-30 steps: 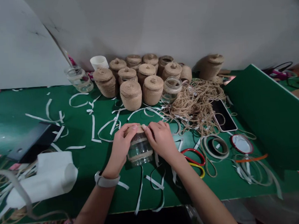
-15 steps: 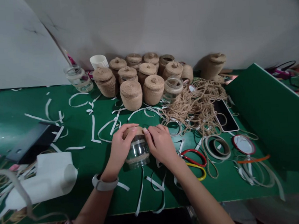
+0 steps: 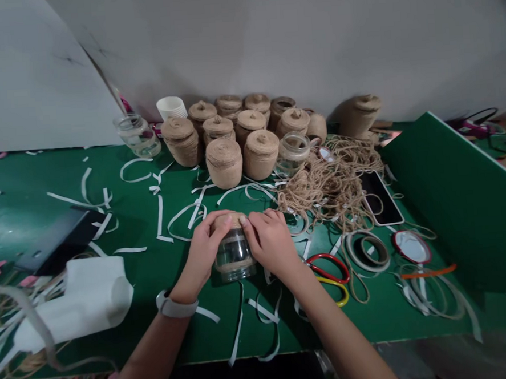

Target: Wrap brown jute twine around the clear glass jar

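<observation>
A glass jar (image 3: 235, 253) lies tilted on the green table between my hands, its mouth toward me and its far end wrapped in jute twine. My left hand (image 3: 205, 247) wraps round the jar's left side, thumb on the twine. On the right, my right hand (image 3: 271, 240) has its thumb and fingers pressed at the wrapped part; what lies under those fingers is hidden. Beside my right wrist are scissors (image 3: 331, 267) with one red and one yellow handle. A heap of loose jute twine (image 3: 329, 179) lies beyond my right hand.
Several twine-wrapped jars (image 3: 224, 162) stand at the back, with a bare glass jar (image 3: 293, 152) among them. A phone (image 3: 381, 197), tape rolls (image 3: 368, 251) and a green board (image 3: 463, 199) are on the right. White paper (image 3: 92, 296) and paper strips (image 3: 160, 218) lie leftward.
The view has shifted slightly. Both hands stay on the jar, which has turned or tipped a little, and more of its twine wrapping shows between my thumbs.
</observation>
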Demonstrator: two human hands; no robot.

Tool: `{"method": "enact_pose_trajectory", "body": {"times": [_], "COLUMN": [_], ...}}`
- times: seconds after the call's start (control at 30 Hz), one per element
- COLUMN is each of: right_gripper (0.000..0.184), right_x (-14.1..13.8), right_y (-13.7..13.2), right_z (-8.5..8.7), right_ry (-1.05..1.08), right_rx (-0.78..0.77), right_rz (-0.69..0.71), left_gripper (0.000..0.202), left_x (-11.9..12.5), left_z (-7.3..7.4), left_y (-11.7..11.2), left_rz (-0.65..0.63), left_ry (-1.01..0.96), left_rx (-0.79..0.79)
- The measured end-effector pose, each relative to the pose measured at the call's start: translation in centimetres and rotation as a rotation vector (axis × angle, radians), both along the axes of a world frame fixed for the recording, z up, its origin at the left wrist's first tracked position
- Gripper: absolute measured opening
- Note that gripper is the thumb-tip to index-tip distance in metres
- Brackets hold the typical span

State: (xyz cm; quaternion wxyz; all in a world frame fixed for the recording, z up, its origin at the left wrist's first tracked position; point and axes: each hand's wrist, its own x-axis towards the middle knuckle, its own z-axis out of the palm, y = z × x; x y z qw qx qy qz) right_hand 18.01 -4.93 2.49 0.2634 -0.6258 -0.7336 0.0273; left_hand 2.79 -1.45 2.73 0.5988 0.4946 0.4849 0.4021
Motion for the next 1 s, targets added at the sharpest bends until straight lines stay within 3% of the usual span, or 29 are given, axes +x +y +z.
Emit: {"method": "enact_pose_trajectory", "body": {"times": [0.2, 0.27, 0.4, 0.57, 0.8, 1.0], "right_gripper": [0.043, 0.042, 0.036, 0.032, 0.033, 0.034], "right_x": [1.9, 2.4, 1.9, 0.9, 0.6, 1.0], "right_y": [0.8, 0.9, 0.3, -1.3, -2.6, -2.4], "right_z": [-0.4, -0.5, -0.6, -1.5, -1.6, -1.1], "right_ry": [-0.036, -0.043, -0.047, -0.026, 0.041, 0.145], "right_rx": [-0.047, -0.038, -0.037, -0.032, 0.031, 0.105], "right_rz": [-0.04, -0.041, -0.006, -0.043, -0.079, -0.071], "left_gripper": [0.035, 0.033, 0.03, 0.033, 0.035, 0.052], "left_x": [-0.3, -0.6, -0.7, 0.1, 0.1, 0.2], "left_z": [-0.5, -0.1, 1.6, 1.8, 1.1, 0.8], "left_y": [0.0, 0.1, 0.4, 0.4, 0.4, 0.0], "left_rz": [0.088, 0.032, -0.064, -0.171, -0.11, -0.015], "left_ry": [-0.205, -0.117, 0.221, 0.423, 0.436, 0.31], "left_rx": [-0.183, -0.126, 0.187, 0.184, 0.283, 0.124]}}
